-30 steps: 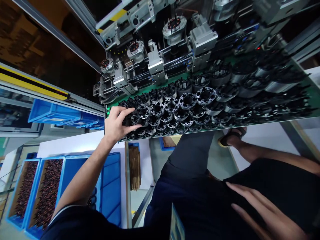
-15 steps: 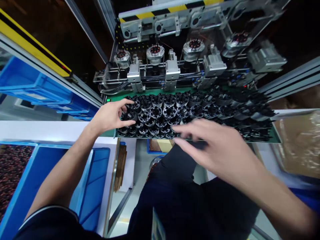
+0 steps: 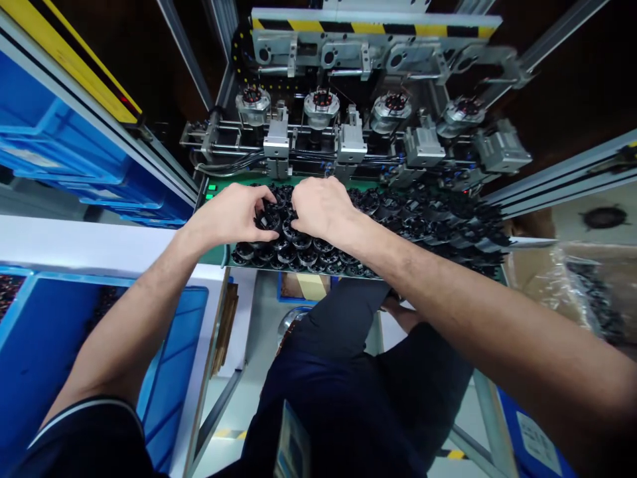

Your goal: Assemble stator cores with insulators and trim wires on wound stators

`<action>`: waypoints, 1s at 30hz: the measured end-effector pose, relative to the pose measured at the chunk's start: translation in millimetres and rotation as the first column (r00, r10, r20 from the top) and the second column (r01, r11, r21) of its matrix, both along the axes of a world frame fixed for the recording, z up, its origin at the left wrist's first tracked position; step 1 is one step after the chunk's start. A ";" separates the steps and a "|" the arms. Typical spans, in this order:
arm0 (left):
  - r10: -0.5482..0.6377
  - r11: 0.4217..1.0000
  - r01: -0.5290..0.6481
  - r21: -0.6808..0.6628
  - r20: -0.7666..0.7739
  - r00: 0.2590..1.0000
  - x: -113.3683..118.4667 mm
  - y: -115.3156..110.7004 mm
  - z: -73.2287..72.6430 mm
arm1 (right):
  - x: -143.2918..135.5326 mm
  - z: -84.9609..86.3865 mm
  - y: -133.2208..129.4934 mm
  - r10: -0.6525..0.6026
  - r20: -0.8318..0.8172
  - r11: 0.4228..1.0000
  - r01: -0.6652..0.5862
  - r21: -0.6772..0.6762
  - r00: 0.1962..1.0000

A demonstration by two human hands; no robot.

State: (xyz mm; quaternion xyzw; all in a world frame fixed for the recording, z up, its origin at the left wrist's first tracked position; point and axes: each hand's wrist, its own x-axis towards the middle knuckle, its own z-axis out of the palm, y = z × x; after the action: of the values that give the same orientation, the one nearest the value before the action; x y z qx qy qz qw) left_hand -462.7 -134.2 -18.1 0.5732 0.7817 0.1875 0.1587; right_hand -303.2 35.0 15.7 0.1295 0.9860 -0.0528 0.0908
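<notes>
Rows of black, toothed ring-shaped motor stators (image 3: 308,257) are stacked on the green bench (image 3: 217,255). At the left end of the stack, the thumb and fingers of my left hand (image 3: 231,214) curve around one motor stator (image 3: 269,218). Just to its right, my right hand (image 3: 321,207) reaches across the stack, palm down, its bent fingers closed at another stator (image 3: 290,230) that is partly covered by the hand. The two hands are close together but do not touch.
Behind the stack stands a machine with several round metal holders (image 3: 321,108) under a black-and-yellow striped bar (image 3: 375,28). Blue bins (image 3: 174,358) are at the left. A plastic-wrapped box (image 3: 572,272) lies at the right. A metal post (image 3: 184,53) rises at the back left.
My right hand has moved left and away from me, from above the middle of the stack to beside my left hand. My left hand stays around the stator at the left end.
</notes>
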 end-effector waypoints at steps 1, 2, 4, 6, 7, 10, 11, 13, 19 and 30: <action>0.006 1.000 -0.006 0.012 0.007 1.000 -0.2 -0.4 1.2 | -0.4 -0.1 0.4 0.004 -0.011 1.000 -0.004 0.000 1.000; 0.012 1.000 -0.013 0.024 0.005 1.000 -0.7 -0.3 1.3 | -1.0 -0.5 0.9 0.006 -0.032 1.000 -0.006 0.002 0.999; 0.020 0.999 -0.019 0.033 -0.020 1.000 -2.4 1.1 -2.1 | -3.1 -1.4 1.1 0.004 -0.083 1.000 -0.003 0.012 0.997; 0.026 0.999 -0.025 0.027 -0.041 0.999 -3.9 3.9 -9.5 | -6.1 -1.9 -0.7 -0.015 -0.107 1.000 0.017 0.019 0.994; 0.035 0.999 -0.034 0.026 -0.046 0.998 -4.1 5.2 -13.7 | -7.6 -1.8 -2.1 -0.028 -0.103 0.999 0.030 0.017 0.994; 0.073 0.997 -0.072 0.026 -0.048 0.996 -2.0 6.7 -24.4 | -10.7 -0.7 -4.4 -0.060 -0.060 0.998 0.060 -0.004 0.996; 0.082 0.996 -0.081 0.029 -0.050 0.995 -0.5 6.0 -26.7 | -11.0 -0.4 -3.7 -0.064 -0.048 0.998 0.063 -0.014 0.997; 0.091 0.995 -0.089 0.042 -0.056 0.994 2.7 3.2 -29.3 | -10.9 -0.1 -0.3 -0.066 -0.026 0.997 0.065 -0.038 0.997; 0.052 0.997 -0.052 0.057 -0.003 0.999 2.6 -10.6 -30.5 | -12.9 2.8 5.0 -0.082 0.029 0.993 0.084 -0.080 0.996; 0.022 0.999 -0.015 0.036 -0.212 0.977 4.7 -26.0 -41.2 | 153.2 36.6 51.7 -0.148 -0.309 0.916 0.012 -0.402 0.939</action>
State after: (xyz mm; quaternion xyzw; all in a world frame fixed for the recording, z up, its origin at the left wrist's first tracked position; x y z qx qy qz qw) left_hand -458.0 -160.1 -59.4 0.5852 0.7962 0.1402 0.0628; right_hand -150.0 86.7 52.2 0.1383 0.9499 -0.2748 -0.0553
